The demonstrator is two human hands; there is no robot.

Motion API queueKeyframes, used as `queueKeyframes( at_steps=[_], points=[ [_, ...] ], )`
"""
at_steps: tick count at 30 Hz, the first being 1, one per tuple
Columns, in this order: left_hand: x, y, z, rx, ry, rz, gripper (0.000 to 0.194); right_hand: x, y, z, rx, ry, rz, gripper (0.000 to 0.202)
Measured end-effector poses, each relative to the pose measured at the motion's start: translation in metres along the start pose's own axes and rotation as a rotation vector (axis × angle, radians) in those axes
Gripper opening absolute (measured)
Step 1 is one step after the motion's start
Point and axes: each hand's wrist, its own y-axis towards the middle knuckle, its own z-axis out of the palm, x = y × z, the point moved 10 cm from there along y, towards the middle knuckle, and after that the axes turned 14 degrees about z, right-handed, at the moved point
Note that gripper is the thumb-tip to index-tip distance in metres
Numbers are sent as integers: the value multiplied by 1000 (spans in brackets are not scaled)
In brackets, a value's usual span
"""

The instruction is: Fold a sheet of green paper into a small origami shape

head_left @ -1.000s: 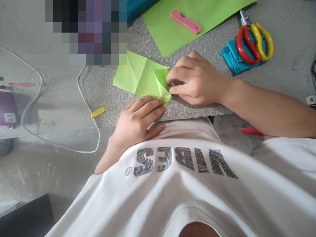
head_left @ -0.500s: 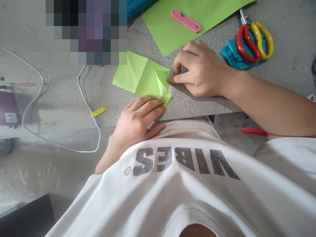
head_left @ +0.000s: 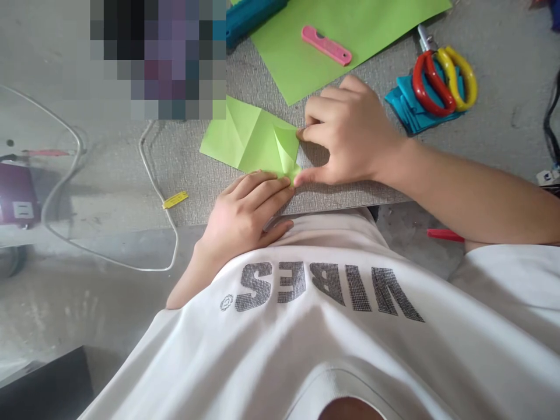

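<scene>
A creased sheet of light green paper lies on the table, its right end folded over with a raised curved flap. My left hand lies flat along the near edge of this paper, fingers stretched out, fingertips on its lower right part and thumb apart. At the paper's right end is my right hand, with its fingers curled. Its index fingertip touches the upper right corner, and the thumb presses the lower right corner beside my left fingertips. Those fingertips partly hide the lower fold.
Behind the hands, a larger green sheet carries a pink folding cutter. Red and yellow handled scissors rest on folded teal material. A white cable with a yellow tag loops at left. The table's edge runs by my shirt.
My right thumb has come down and out to the paper's lower right corner, while the index finger has shifted slightly up the right edge. The left hand stays in place.
</scene>
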Motion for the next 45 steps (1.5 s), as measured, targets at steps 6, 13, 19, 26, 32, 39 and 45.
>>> queueKeyframes(
  at_steps=[6, 13, 19, 26, 32, 39, 45],
  points=[
    [-3, 1, -1, 2, 52, 42, 45, 6, -2, 2, -35, 75, 131, 45],
    [3, 0, 3, 32, -19, -11, 40, 7, 12, 3, -135, -14, 189, 49],
    [2, 0, 1, 32, -11, -6, 41, -3, 49, -2, -106, -17, 301, 69],
    [-1, 1, 2, 52, 43, 20, 42, -9, 68, -5, -5, -47, 442, 74],
    [-1, 0, 4, 30, 23, 17, 52, 1, 62, -5, -64, 12, 284, 54],
    [4, 0, 8, 40, -40, -38, 56, -13, 14, 19, -217, 202, 135, 82],
    [2, 2, 5, 39, -3, -21, 56, -43, 28, 17, -278, 248, 333, 84]
  ],
)
